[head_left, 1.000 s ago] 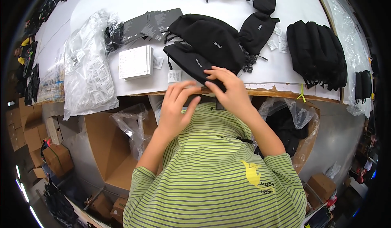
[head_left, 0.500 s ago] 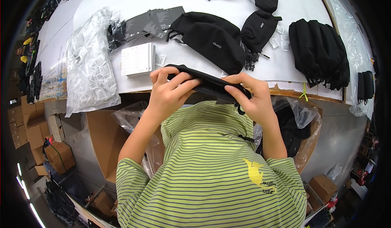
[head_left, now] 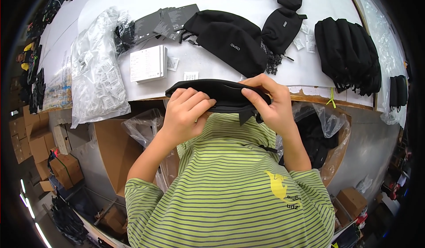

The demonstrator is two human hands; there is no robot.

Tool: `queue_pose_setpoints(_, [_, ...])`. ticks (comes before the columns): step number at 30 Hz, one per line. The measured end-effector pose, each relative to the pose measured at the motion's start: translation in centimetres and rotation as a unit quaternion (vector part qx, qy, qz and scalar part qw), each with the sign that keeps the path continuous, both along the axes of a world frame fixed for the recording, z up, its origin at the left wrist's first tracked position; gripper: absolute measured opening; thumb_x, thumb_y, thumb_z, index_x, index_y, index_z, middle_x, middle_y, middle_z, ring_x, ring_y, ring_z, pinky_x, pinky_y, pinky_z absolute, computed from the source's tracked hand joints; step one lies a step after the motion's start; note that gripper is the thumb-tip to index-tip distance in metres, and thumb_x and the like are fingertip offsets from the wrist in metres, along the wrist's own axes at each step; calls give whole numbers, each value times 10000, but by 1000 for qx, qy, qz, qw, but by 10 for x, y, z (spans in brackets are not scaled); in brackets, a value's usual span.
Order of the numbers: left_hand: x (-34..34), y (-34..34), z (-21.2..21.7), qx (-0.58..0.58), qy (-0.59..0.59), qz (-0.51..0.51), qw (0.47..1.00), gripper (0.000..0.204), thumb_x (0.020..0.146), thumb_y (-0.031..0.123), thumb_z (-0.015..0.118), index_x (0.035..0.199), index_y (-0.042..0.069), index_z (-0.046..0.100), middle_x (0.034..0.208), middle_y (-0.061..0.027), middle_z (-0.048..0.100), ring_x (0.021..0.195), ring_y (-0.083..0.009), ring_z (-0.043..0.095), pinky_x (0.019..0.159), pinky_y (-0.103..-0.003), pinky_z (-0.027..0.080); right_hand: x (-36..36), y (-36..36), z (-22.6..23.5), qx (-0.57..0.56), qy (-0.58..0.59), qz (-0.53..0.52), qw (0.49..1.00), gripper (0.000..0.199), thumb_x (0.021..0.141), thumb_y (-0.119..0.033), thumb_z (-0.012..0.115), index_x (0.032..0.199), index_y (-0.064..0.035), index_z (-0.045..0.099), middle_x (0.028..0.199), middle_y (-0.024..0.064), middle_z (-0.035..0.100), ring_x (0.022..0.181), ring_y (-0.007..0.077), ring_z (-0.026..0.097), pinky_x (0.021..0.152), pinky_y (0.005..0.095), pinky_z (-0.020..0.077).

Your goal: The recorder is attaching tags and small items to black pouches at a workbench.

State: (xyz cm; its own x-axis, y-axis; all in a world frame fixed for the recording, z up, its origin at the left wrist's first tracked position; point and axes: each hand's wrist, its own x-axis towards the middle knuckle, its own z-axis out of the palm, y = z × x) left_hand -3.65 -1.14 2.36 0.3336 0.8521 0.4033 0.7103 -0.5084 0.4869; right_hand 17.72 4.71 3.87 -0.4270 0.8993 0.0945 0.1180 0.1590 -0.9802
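Note:
Between my hands, just off the table's near edge, is a small black fabric pouch point(head_left: 223, 91), its long mouth parted and facing up. My left hand point(head_left: 186, 113) grips the near rim at the pouch's left half, fingers curled over it. On the other end, my right hand point(head_left: 272, 98) pinches the rim between thumb and fingers. A dark tab or strap hangs from the pouch's lower right side. What lies deep inside the pouch is in shadow.
Beyond my hands lie larger black bags point(head_left: 232, 40), a small black pouch point(head_left: 281, 29) and dark printed cards point(head_left: 166, 22). Left are a white card stack point(head_left: 148, 64) and a clear bag of labels point(head_left: 99, 75). Stacked black pouches point(head_left: 347, 55) sit right. Open cartons point(head_left: 113, 155) stand below the table.
The pouch has turned to a more level position and its mouth gapes wider. My left hand has moved slightly down and right. A white label on the table has come into view.

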Motion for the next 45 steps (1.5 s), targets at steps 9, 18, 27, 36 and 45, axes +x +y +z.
queue_pose_setpoints(9, [-6, -4, -4, 13, 14, 29, 999, 288, 543, -30, 627, 822, 35, 596, 768, -52, 566, 700, -234, 538, 659, -336, 417, -8, -5, 1, 79, -22, 9, 997, 131, 812, -24, 646, 937, 13, 650, 858, 98, 687, 739, 185, 670, 669, 252, 507])
queue_pose_setpoints(18, [-5, -6, 0, 9, 5, 58, 998, 314, 538, -51, 609, 837, 42, 627, 826, -57, 607, 759, -238, 561, 688, -345, 428, -11, -12, -4, 105, 4, 7, 994, 163, 783, 7, 659, 946, 3, 655, 914, 99, 691, 797, 210, 679, 705, 270, 521])
queue_pose_setpoints(27, [-8, -11, 5, 39, 27, 104, 993, 306, 551, -47, 630, 839, 57, 650, 855, -28, 635, 855, -228, 562, 772, -350, 418, -15, -19, -4, 131, 38, -3, 991, 157, 765, 44, 661, 915, 3, 643, 923, 111, 692, 803, 230, 680, 710, 276, 524])
queue_pose_setpoints(36, [-12, -21, 16, -101, -73, 119, 985, 267, 652, -21, 700, 898, 14, 602, 844, -87, 657, 704, -250, 642, 620, -319, 491, 12, -15, -29, -88, 1, 106, 990, 689, 744, -204, 767, 1315, -19, 429, 1252, 107, 531, 1106, 202, 547, 977, 335, 393])
queue_pose_setpoints(45, [-21, -27, 11, -211, -164, 237, 934, 190, 813, 61, 663, 893, -31, 517, 984, -161, 679, 776, -246, 662, 702, -280, 493, 23, -8, -70, -340, 159, 13, 927, 188, 831, -99, 688, 990, -7, 650, 863, 68, 686, 776, 149, 662, 749, 271, 520])
